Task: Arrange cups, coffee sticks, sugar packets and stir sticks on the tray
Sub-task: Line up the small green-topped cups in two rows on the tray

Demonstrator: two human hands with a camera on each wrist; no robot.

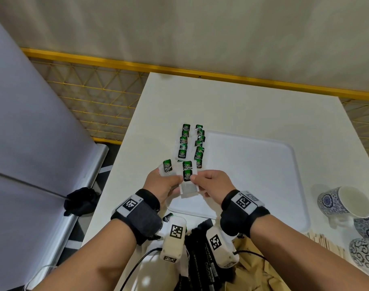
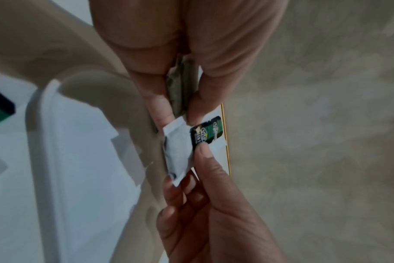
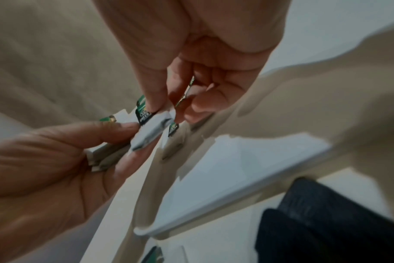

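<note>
A: Tray (image 1: 263,164), white with a raised rim, lies on the white desk (image 1: 242,106) in the head view. Two columns of green tea packets (image 1: 184,143) run along the tray's left edge; whether they sit on the rim or just off it cannot be told.

B: And the hands?

A: Both are raised above the tray's near-left corner, close together. The left hand (image 1: 163,183) is curled round a small stack of packets, and the right hand (image 1: 211,181) pinches the top packet (image 1: 187,177) of that stack. Blue-patterned cups (image 1: 345,202) stand well to the right, with wooden stir sticks (image 1: 326,242) near them and dark stick packets (image 1: 202,253) at the desk's near edge.

B: The left wrist view?

A: The left thumb and fingers (image 2: 155,99) clamp the stack edge-on, while the right hand's thumb (image 2: 202,149) presses on the green label of one packet (image 2: 180,146).

B: The right wrist view?

A: It is blurred; the right fingertips (image 3: 153,99) grip the packet's label end and the left hand (image 3: 56,160) cradles the rest.

B: Which step is this?

A: Probably dealing packets out one at a time. The next move calls for sliding the top one free and laying it in line with a column.
</note>
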